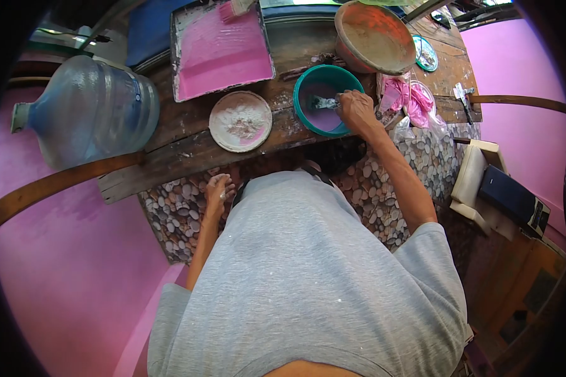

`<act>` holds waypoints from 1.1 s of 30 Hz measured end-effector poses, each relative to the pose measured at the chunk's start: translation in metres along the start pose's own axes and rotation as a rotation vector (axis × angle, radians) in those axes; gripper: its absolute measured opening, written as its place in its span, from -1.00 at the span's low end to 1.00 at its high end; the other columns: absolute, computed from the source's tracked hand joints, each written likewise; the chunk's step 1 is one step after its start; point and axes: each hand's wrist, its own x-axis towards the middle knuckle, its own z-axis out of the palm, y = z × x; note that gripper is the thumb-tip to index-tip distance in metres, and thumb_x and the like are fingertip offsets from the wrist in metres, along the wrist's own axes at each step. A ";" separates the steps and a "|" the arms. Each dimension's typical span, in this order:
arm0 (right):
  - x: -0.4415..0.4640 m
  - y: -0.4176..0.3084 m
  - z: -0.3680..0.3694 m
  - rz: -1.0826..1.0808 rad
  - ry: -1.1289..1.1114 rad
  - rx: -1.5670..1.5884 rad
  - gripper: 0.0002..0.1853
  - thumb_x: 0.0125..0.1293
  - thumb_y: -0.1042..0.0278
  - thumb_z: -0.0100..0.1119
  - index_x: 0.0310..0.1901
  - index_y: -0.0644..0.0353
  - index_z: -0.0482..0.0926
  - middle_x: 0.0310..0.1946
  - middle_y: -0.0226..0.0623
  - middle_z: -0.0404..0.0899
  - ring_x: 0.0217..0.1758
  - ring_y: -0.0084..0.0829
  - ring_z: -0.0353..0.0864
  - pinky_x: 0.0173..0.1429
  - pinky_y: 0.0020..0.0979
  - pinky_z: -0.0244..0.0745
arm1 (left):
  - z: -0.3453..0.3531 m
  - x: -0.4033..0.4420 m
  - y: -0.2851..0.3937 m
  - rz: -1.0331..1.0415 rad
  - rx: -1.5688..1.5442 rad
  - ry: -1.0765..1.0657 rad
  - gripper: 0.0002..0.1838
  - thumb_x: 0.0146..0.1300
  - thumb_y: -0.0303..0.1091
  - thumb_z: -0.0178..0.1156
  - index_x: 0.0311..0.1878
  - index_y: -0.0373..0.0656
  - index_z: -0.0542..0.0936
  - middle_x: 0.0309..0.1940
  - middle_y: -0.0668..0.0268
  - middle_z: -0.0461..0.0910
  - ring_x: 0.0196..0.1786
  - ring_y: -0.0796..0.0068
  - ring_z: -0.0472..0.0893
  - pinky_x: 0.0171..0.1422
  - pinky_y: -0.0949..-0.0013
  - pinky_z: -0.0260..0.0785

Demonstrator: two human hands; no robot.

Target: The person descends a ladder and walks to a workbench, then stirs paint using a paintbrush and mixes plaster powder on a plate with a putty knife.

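Observation:
My right hand (357, 112) is closed around the handle of a paintbrush (324, 102), over the right rim of a teal bucket (299, 113). The brush's smeared head is inside the bucket, above or touching pale purple paint (321, 119); I cannot tell which. Low beside my body, off the table edge, hangs my left hand (220, 187), its fingers loosely curled and whitish, with nothing visible in it. A round lid (241, 146) coated with white and pinkish residue lies left of the bucket.
Behind the lid is a paint tray (223, 47) with pink paint and a wide brush (231, 11). A large water jug (97, 113) lies at left. An orange-brown basin (377, 38) and pink plastic bags (409, 100) are on the right of the wooden table (182, 151).

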 end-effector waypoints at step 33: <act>-0.023 -0.172 0.030 0.118 0.049 0.400 -0.71 0.14 0.36 0.17 -0.10 0.25 0.49 -0.25 -0.08 0.53 -0.24 -0.01 0.56 -0.12 -0.15 0.47 | -0.001 -0.002 0.040 0.067 0.101 -0.211 -0.66 0.25 -0.15 0.16 -0.04 -0.20 0.50 -0.24 0.29 0.60 -0.32 0.59 0.57 -0.35 0.58 0.43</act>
